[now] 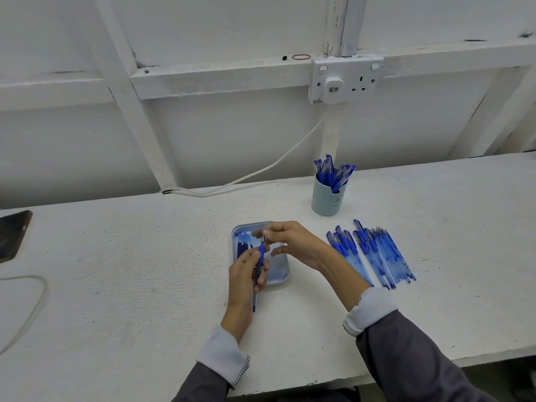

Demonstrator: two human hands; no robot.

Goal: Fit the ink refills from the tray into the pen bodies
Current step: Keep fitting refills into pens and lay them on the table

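We hold a clear plastic pen body with a blue rubber grip [261,253] in our left hand [246,274], fingers curled round its barrel, so that it stands slanted above the shallow pale blue tray [282,275] in the middle of the white desk [145,271]. Our right hand [293,242] meets it at the upper end, thumb and forefinger pinching a small piece [264,235] there. It is too small for us to tell whether this is the refill's tip or the nose cone. The other fingers of that hand hang loosely apart. The step in hand, as we judge it, is seating a refill and closing the front of the pen. To do it well we grip the barrel firmly and steady it from below, line the piece up with the barrel's axis before pushing, and turn or press with the fingertips alone, since a slim refill likely bends if forced at an angle. Working over the tray means anything dropped lands there, not on the desk. The dark blue ink refills [242,248] not yet fitted lie along the tray's left side, under our hands. A fanned row of blue pens [374,253] lies on the desk to the right, and a pale green cup [326,198] behind it holds more.
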